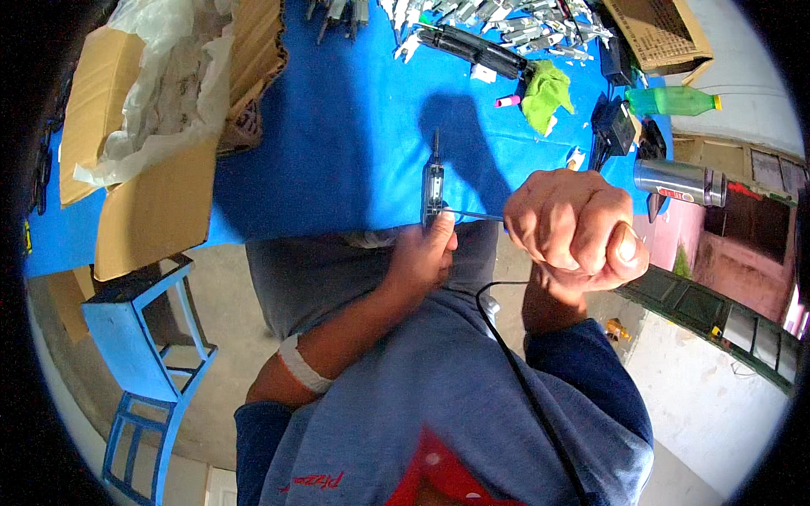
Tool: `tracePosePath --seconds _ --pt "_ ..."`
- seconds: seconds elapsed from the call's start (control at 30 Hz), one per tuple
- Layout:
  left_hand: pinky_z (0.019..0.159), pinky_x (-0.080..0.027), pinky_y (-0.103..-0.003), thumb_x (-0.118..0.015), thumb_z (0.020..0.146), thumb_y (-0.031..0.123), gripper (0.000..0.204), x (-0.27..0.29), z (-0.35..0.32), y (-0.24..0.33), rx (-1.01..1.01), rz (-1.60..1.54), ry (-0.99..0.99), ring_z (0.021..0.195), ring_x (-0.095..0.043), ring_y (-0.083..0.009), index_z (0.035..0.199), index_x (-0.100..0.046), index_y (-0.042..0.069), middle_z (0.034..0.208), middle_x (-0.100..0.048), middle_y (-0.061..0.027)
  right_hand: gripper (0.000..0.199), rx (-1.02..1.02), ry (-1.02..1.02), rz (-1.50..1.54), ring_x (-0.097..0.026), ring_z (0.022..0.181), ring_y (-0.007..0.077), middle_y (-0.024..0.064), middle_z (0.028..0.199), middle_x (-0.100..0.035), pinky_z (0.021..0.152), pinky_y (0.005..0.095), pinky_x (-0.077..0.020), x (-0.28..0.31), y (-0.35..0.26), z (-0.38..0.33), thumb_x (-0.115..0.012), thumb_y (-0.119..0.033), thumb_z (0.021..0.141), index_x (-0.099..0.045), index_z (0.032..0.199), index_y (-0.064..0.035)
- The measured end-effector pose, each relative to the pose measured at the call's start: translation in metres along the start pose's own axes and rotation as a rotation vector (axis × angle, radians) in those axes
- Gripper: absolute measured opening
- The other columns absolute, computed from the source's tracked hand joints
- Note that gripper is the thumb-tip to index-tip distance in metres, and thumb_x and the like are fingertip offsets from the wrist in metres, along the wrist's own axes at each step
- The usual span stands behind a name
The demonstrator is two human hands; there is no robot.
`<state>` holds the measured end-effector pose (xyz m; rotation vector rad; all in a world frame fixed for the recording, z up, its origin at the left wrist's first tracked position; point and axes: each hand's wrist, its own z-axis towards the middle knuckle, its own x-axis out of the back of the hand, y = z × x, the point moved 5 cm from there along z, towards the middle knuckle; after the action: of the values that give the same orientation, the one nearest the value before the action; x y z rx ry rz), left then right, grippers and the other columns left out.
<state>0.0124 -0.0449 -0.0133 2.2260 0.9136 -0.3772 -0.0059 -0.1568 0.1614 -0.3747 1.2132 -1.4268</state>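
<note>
My left hand (429, 253) is closed around the lower end of a slim grey-and-black device (434, 185), thumb on top. The device stands out from the table's near edge, with a thin dark rod at its far end; small metal parts show along its face. My right hand (578, 226) is a fist to the right, wrapped round the handle of a screwdriver. Only the screwdriver's thin metal shaft (477, 215) shows, running left, its tip touching or very near the device beside my left thumb. The fist hides the handle.
A blue cloth (329, 169) covers the table. At the back lie a heap of small grey parts (540, 29), a black power tool (472, 49) and a green rag (547, 97). A green bottle (673, 100) and metal flask (679, 181) lie right. An open cardboard box (156, 219) stands left.
</note>
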Motion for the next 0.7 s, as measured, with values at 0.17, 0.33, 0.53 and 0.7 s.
tracePosePath --seconds 0.17,0.33,0.53,0.7 --pt "0.035 -0.026 -0.024 -0.051 0.09 0.041 0.035 -0.002 0.008 -0.005 -0.09 -0.056 0.063 0.04 -0.036 -0.0071 0.073 -0.048 0.01 0.054 -0.042 0.0027 0.046 0.006 -0.134 -0.039 -0.034 0.029 0.015 0.0015 0.04 -0.041 0.033 0.0293 -0.0258 -0.015 0.0 -0.002 -0.049 -0.035 0.082 -0.038 0.045 -0.0099" --pt "0.034 -0.026 -0.023 -0.052 0.089 0.043 0.037 -0.005 0.004 0.001 -0.085 -0.135 0.028 0.038 -0.033 -0.006 0.074 -0.047 0.01 0.053 -0.038 0.0045 0.049 -0.064 0.302 -0.353 -0.046 0.056 0.0192 0.0079 0.062 -0.046 0.055 0.0336 -0.04 -0.012 -0.005 -0.019 -0.042 -0.054 0.087 -0.043 0.071 -0.0074" --pt "0.034 -0.02 -0.022 -0.051 0.089 0.046 0.04 -0.005 0.003 0.001 0.005 -0.1 -0.015 0.037 -0.027 -0.0061 0.072 -0.046 0.01 0.049 -0.032 0.0049 0.049 0.054 0.712 -0.413 -0.046 0.067 0.0191 0.0078 0.074 -0.046 0.069 0.0348 -0.0389 -0.025 -0.01 -0.041 -0.034 -0.051 0.092 -0.044 0.073 -0.0077" --pt "0.034 -0.02 -0.025 -0.049 0.09 0.046 0.042 -0.004 0.001 0.002 0.003 -0.035 -0.008 0.036 -0.029 -0.0077 0.07 -0.046 0.01 0.047 -0.032 0.0038 0.048 0.274 0.69 -0.114 -0.041 0.059 0.018 0.0079 0.068 -0.044 0.053 0.0305 -0.034 -0.024 0.001 -0.044 -0.04 -0.048 0.09 -0.042 0.065 -0.0072"
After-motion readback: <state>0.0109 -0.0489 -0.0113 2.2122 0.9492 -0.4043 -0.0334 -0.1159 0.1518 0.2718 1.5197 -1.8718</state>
